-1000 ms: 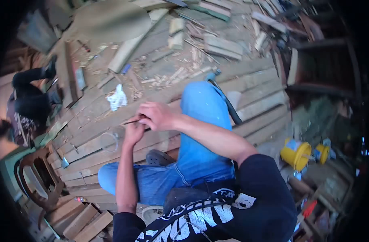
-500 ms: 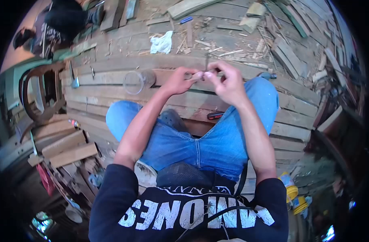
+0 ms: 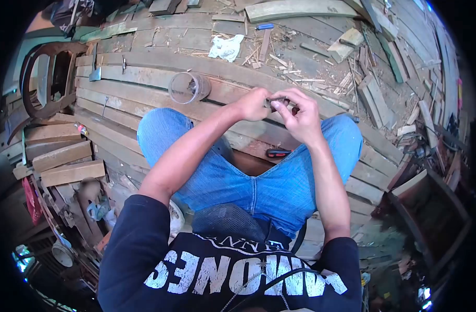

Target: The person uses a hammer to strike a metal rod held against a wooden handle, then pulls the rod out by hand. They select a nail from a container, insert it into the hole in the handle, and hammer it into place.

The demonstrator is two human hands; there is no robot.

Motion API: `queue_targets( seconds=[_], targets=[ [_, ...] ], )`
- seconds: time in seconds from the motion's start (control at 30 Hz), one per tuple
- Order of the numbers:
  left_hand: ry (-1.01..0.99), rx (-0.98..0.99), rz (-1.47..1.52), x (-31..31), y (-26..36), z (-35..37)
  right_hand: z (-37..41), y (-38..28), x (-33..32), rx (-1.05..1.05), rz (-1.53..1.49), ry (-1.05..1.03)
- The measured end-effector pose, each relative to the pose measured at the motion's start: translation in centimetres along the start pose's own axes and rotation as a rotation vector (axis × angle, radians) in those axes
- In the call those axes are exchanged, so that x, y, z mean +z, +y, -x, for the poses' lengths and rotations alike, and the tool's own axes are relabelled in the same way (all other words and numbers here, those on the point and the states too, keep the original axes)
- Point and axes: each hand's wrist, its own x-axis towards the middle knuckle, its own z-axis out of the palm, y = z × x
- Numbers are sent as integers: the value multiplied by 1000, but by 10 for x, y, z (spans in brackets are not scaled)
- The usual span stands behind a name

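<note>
My left hand (image 3: 254, 105) is closed, its fingertips meeting those of my right hand in front of my knees. My right hand (image 3: 301, 113) pinches a small, thin dark piece (image 3: 277, 99) between thumb and fingers. The piece's other end runs into my left hand's grip; its kind is too small to make out. To the left of my hands, a clear plastic jar (image 3: 190, 87) stands on the planks with something dark inside. Between my legs lies a black and red hand tool (image 3: 277, 153), below both hands.
Wooden planks (image 3: 128, 93) form the floor. Ahead lie a white cloth (image 3: 226, 48), a blue object (image 3: 265, 26) and wood scraps (image 3: 321, 83). A hatchet-like tool (image 3: 95, 74) is at left, near a curved wooden frame (image 3: 32, 78). Stacked wood blocks (image 3: 74, 173) sit at lower left.
The thin dark piece stood upright above my fingertips; now it lies flatter between my hands. My left hand has turned and closed more. The view has shifted, and the person at upper left shows less.
</note>
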Motion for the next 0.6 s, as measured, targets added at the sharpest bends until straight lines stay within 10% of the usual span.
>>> queue_targets(
  seconds=[0.6],
  targets=[
    [37,121,-140,6,-31,-7,-11,3,14,-227,270,-21]
  ],
)
